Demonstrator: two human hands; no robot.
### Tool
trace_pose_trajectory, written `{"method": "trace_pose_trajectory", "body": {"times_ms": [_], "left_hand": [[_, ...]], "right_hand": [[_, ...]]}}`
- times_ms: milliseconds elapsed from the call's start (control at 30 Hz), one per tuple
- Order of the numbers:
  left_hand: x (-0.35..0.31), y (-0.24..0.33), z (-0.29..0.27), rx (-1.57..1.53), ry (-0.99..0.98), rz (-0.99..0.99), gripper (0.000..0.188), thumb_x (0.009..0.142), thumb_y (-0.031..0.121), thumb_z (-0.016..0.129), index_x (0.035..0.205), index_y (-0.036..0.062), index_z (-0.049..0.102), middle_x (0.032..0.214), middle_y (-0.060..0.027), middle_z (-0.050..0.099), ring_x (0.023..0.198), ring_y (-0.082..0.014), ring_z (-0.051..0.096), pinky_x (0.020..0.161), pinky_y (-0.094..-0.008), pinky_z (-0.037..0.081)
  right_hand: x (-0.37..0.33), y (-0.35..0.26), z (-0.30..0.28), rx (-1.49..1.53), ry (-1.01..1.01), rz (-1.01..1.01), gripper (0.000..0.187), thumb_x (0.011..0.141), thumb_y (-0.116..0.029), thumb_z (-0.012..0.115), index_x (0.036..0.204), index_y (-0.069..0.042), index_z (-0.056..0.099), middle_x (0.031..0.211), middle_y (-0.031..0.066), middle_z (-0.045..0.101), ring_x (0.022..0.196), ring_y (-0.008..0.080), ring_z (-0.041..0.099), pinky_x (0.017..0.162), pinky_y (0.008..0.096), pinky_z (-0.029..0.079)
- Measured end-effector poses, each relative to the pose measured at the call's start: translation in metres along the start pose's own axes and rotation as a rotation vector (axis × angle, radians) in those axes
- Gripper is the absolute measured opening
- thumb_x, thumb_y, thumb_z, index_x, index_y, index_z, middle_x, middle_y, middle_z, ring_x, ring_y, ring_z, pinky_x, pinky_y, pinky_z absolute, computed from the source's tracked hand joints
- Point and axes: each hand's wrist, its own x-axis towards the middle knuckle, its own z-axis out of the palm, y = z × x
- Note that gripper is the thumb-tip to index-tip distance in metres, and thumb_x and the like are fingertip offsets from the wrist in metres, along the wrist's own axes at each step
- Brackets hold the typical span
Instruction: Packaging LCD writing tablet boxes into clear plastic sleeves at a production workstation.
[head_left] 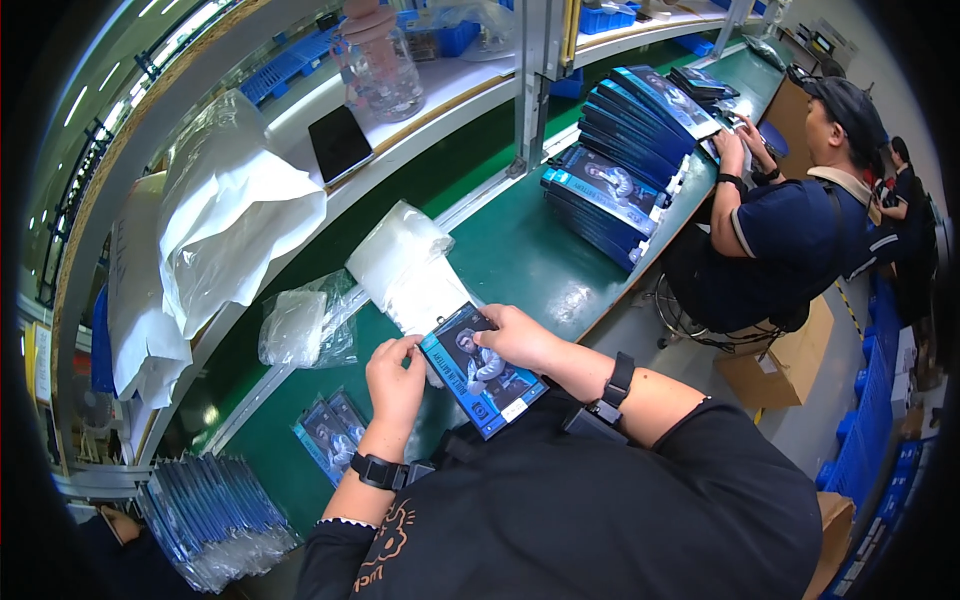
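Note:
A flat blue printed box (478,382) is tilted in front of my chest, its picture side up and a small white label near its lower edge. My left hand (397,378) pinches its upper left edge between thumb and fingertips. At the upper right edge, my right hand (520,338) grips it with the thumb on the face; the other fingers are partly hidden. Just beyond the box lies a stack of clear plastic bags (400,250). Two similar boxes in clear wrap (330,435) rest on the green bench left of my left forearm.
A row of wrapped blue boxes (215,515) stands at lower left. More clear bags (300,325) lie on the bench's far edge. Tall box stacks (610,185) are at right, beside a seated co-worker (810,220). A shelf above holds a dark tablet-like device (340,145) and a clear jug (380,75).

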Motion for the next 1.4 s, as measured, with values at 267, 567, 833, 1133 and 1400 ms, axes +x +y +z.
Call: {"method": "trace_pose_trajectory", "body": {"times_ms": [267,567,833,1133,1400], "left_hand": [[-0.007,0.0,-0.001,-0.449,-0.26,-0.225,0.029,0.08,0.009,0.062,0.107,-0.0002,0.06,0.078,-0.0106,0.064,0.074,-0.0193,0.063,0.067,-0.0321,0.05],[0.0,-0.031,0.01,-1.611,-0.275,-0.907,0.034,0.086,0.022,0.054,0.11,-0.0016,0.054,0.103,-0.0156,0.063,0.093,-0.029,0.061,0.087,-0.0424,0.048],[-0.016,0.024,-0.009,-1.889,-0.45,-0.966,0.036,0.09,0.024,0.049,0.111,-0.0044,0.052,0.109,-0.0212,0.058,0.106,-0.0332,0.055,0.093,-0.0482,0.043],[-0.021,0.019,-0.028,-1.462,-1.059,-0.617,0.058,0.093,0.042,0.037,0.12,-0.0085,0.046,0.124,-0.0227,0.049,0.116,-0.0359,0.048,0.095,-0.0497,0.041],[-0.044,-0.016,-0.031,-1.425,-0.287,-0.815,0.022,0.078,0.011,0.052,0.099,0.0049,0.056,0.097,-0.0079,0.058,0.09,-0.0203,0.055,0.081,-0.0355,0.045]], "right_hand": [[-0.01,0.013,-0.001,0.524,0.16,0.181,0.022,0.075,-0.013,0.072,0.078,0.001,0.055,0.074,0.0098,0.063,0.061,0.0146,0.06,0.054,0.0268,0.049],[-0.025,-0.003,0.013,0.023,-0.219,0.092,0.062,0.072,-0.041,0.073,0.109,0.006,0.057,0.071,0.0078,0.059,0.055,0.0113,0.053,0.043,0.0257,0.041],[-0.05,-0.051,0.008,-0.39,0.049,-0.328,0.071,0.074,-0.02,0.068,0.136,-0.01,0.034,0.082,0.0166,0.058,0.074,0.0331,0.059,0.067,0.0376,0.048],[-0.058,-0.063,0.02,-0.076,0.331,-0.908,0.019,0.078,0.006,0.044,0.093,-0.002,0.054,0.085,0.0112,0.056,0.078,0.0254,0.059,0.066,0.0339,0.046],[-0.043,-0.051,0.029,-0.152,-0.463,-0.749,0.053,0.079,-0.011,0.061,0.128,-0.003,0.042,0.103,0.0138,0.056,0.098,0.027,0.055,0.088,0.0365,0.042]]}}
